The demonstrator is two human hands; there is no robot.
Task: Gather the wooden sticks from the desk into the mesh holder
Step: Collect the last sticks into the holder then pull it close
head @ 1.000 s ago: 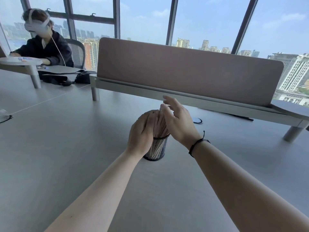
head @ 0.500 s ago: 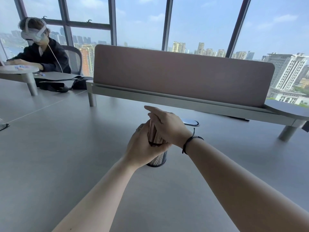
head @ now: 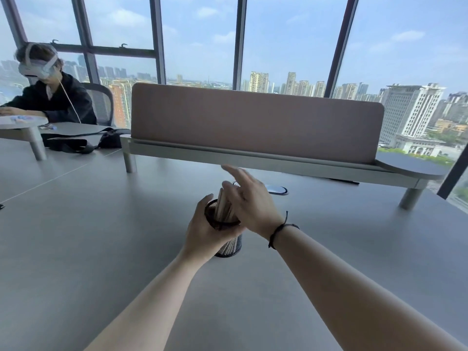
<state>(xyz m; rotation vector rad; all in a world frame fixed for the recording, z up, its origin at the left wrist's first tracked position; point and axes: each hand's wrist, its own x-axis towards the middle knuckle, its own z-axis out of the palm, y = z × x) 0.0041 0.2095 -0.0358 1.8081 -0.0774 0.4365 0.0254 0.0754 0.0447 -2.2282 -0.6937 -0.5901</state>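
Sticks (head: pixel 222 207) are seen standing bunched in the mesh holder (head: pixel 229 245), tips poking out past the rim at roughly 12 o'clock. The holder is parked on the grey desk (head: pixel 101 249), pretty much dead centre, and it's wrapped by the left hand (head: pixel 206 234), fingers curled snug around its upper wall. The right hand (head: pixel 249 206) is held at about 2 o'clock from the holder, fingers spread loose and mostly open, nothing gripped, though the sticks' tops are touched by its fingertips as far as can be told. A black cord bracelet (head: pixel 278 230) is worn on that wrist. A pink divider panel (head: pixel 253 122) is set up at 12 o'clock.
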